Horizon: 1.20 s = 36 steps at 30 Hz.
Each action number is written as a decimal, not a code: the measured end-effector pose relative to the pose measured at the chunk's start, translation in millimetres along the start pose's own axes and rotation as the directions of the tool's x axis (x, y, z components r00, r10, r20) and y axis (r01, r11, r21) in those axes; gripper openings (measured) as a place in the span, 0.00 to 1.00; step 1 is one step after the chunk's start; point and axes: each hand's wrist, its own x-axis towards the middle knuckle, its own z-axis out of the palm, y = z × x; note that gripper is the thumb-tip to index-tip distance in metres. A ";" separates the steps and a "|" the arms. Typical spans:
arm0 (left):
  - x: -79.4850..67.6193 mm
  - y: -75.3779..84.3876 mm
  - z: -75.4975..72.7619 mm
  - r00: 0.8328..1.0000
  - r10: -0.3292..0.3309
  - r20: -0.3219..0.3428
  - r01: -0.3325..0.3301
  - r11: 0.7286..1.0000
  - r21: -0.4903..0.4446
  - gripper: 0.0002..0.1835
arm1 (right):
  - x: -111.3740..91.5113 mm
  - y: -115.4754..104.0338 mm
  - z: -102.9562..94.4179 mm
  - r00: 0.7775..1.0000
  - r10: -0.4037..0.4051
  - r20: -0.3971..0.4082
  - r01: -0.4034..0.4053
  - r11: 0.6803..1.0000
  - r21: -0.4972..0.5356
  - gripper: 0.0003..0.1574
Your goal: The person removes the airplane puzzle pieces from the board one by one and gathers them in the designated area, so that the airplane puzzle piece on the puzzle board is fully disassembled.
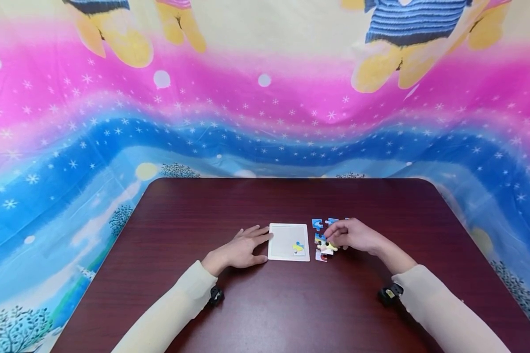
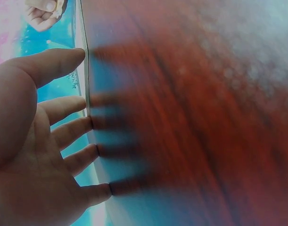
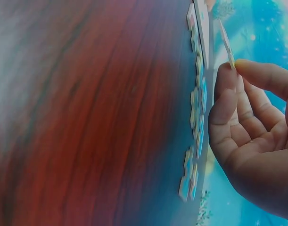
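A white square puzzle tray (image 1: 287, 240) lies on the dark wooden table. One yellow, blue and white puzzle piece (image 1: 298, 248) sits in its lower right corner. My left hand (image 1: 245, 247) is flat with spread fingers, fingertips at the tray's left edge; in the left wrist view the left hand (image 2: 45, 132) has its fingers touching the tabletop. To the right of the tray, my right hand (image 1: 353, 235) pinches a yellow and white puzzle piece (image 1: 327, 247) between thumb and index finger. The right wrist view shows this puzzle piece (image 3: 227, 44) edge-on, raised above the table.
Loose puzzle pieces, among them a blue one (image 1: 317, 224) and a reddish one (image 1: 321, 256), lie right of the tray; the right hand partly hides several. The table (image 1: 265, 304) ends at the back before a colourful printed cloth (image 1: 265, 122).
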 end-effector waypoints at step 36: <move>0.2 -1.1 1.6 1.000 -0.016 0.009 0.016 1.000 0.013 0.36 | -14.0 17.8 -12.4 0.997 0.066 0.044 -0.064 0.997 -0.046 0.12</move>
